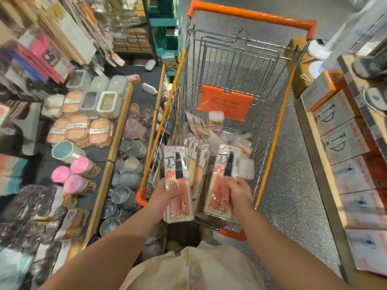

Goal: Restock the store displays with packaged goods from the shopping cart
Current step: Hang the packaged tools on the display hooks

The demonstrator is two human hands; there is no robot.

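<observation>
I look down on the shopping cart (234,84), a wire basket with orange trim standing in the aisle straight ahead of me. To my left runs a low table (117,130) stocked with lidded containers (104,101), peach trays (79,130) and pink-capped jars (81,174). To my right a shelf (314,155) carries stacked grey and orange boxes (343,141).

More packaged goods (211,132) lie heaped in the near end of the cart, just beyond both hands.

My left hand (165,195) is curled round the lower part of a knife pack (178,183), a carded blister with a black blade and pink handle, held upright over the cart's near left corner, with further packs stacked behind it. My right hand (237,192) grips a second knife pack (222,185) by its right edge, fingers wrapped over the front, tilted slightly and held just above the heap. The two packs sit side by side, apart, with other packs in the cart showing between them.
</observation>
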